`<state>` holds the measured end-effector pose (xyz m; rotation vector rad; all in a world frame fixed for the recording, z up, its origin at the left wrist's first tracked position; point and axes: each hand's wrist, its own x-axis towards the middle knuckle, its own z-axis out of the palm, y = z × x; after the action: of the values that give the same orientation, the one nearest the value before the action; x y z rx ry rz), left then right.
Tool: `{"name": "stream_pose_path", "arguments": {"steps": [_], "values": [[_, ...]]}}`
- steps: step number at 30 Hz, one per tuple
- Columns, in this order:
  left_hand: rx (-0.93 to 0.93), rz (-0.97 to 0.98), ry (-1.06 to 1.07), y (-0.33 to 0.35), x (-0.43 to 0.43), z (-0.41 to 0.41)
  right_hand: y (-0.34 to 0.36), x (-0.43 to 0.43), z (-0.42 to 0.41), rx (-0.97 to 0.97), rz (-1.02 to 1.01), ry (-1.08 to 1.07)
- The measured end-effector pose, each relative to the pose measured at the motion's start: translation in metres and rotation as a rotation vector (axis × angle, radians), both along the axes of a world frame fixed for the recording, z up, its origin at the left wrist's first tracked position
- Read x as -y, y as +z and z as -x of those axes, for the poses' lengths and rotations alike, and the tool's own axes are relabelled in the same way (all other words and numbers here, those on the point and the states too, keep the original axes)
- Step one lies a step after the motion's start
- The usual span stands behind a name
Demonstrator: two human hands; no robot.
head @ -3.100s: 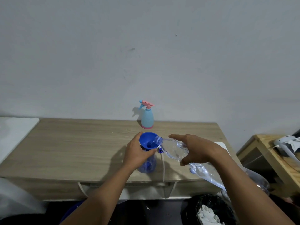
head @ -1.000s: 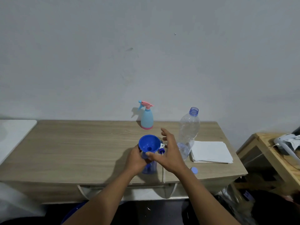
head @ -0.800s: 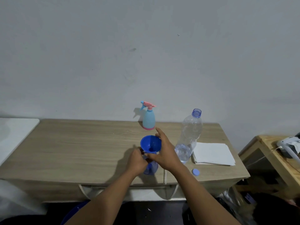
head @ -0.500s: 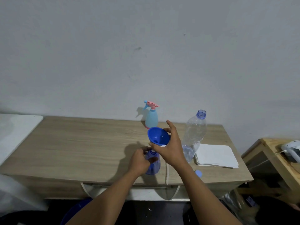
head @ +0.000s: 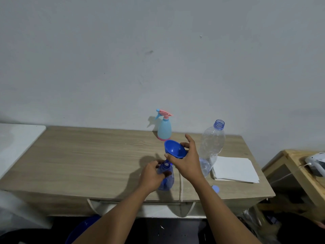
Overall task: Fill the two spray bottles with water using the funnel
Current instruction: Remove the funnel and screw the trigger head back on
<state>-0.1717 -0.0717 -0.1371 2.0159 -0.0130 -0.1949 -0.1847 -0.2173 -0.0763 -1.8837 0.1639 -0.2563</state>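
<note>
Plain grey wall behind, with a wood-grain worktop (head: 88, 164) in front. Left hand (head: 151, 176) had its fingers wrapped round the translucent blue spray bottle (head: 166, 180), uncapped, standing near the front edge. Right hand (head: 186, 162) pinched the glossy blue cone funnel (head: 175, 149), tilted, just above that neck. Pale blue spray bottle (head: 164, 128) with pink trigger stood by the wall; clear ribbed water bottle (head: 212, 145) beside stacked white paper (head: 235, 169).
</note>
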Motion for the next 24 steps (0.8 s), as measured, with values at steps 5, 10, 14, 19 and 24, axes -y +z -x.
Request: {"name": "stream_pose_path", "arguments": {"steps": [5,10,14,19,24], "values": [[0.022,0.021,0.001,0.002,-0.003,0.002,-0.006,-0.003,0.000,-0.003,-0.004,-0.010],[0.090,0.038,0.076,-0.002,-0.028,-0.008,-0.008,0.002,0.001,-0.001,-0.058,-0.065],[0.116,0.018,0.137,-0.010,-0.051,-0.018,-0.023,0.007,0.007,-0.072,-0.096,-0.068],[0.125,0.010,0.151,-0.017,-0.061,-0.022,-0.061,0.005,0.012,-0.219,-0.016,-0.080],[0.139,0.026,0.143,-0.016,-0.060,-0.020,-0.080,0.003,0.011,-0.360,0.330,0.115]]}}
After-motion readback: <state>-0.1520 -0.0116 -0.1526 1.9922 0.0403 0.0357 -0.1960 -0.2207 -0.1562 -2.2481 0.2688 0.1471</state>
